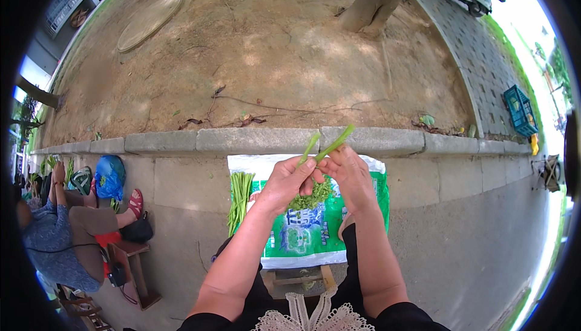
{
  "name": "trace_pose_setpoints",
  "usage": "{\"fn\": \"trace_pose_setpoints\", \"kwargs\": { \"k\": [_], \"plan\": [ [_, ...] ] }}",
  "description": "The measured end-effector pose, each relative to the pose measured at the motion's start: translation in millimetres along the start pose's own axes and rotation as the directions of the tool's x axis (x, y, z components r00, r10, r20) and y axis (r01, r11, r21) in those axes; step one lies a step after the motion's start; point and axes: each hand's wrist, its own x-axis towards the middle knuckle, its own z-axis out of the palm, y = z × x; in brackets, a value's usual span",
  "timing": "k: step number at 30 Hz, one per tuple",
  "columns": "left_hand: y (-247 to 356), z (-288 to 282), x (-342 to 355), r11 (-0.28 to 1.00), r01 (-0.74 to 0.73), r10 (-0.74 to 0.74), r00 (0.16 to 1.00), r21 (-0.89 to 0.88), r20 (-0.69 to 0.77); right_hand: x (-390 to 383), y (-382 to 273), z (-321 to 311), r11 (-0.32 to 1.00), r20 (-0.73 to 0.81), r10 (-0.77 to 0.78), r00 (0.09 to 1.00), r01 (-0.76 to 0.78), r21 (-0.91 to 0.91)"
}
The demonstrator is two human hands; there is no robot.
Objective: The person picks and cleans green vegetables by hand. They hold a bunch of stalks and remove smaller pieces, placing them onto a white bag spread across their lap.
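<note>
My left hand [287, 182] pinches a thin green vegetable stalk [311, 145] between thumb and fingers, its tip pointing up. Close beside it, my right hand [351, 181] has its fingers closed on a second green stalk [339, 140], slanting up to the right; its lower end runs toward my left fingertips. Both hands are over a green and white printed plastic sheet [299, 240]. A heap of short green pieces [316, 195] lies on it below my hands, partly hidden by them. On the sheet's left side lies a bundle of long green stalks [239, 201].
A stone curb [260, 141] runs just beyond the sheet, with bare soil and a tree trunk [381, 1] behind. At left another person [60, 243] sits near a blue plastic bag [109, 176] and a wooden stool [130, 270]. A blue crate [520, 111] stands far right.
</note>
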Motion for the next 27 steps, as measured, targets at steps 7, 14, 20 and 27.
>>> {"fn": "trace_pose_setpoints", "kwargs": {
  "k": [7,14,20,27],
  "plan": [
    [-2,5,2,0.996,0.069,-0.074,0.991,0.05,0.111,4,9,-11,0.996,0.015,-0.073,0.997,0.072,0.058],
    [11,-17,8,0.981,0.013,-0.015,1.0,-0.194,-0.009,5,-16,-24,0.941,-0.06,-0.058,0.997,0.075,0.329],
    [10,-8,6,0.971,-0.04,0.055,0.997,-0.236,0.055,-10,-2,7,0.99,0.036,0.111,0.993,-0.108,-0.086],
    [-1,1,3,0.942,-0.025,0.074,0.988,-0.336,0.136,-13,13,16,0.829,0.113,0.136,0.984,-0.051,-0.558]
  ]
}}
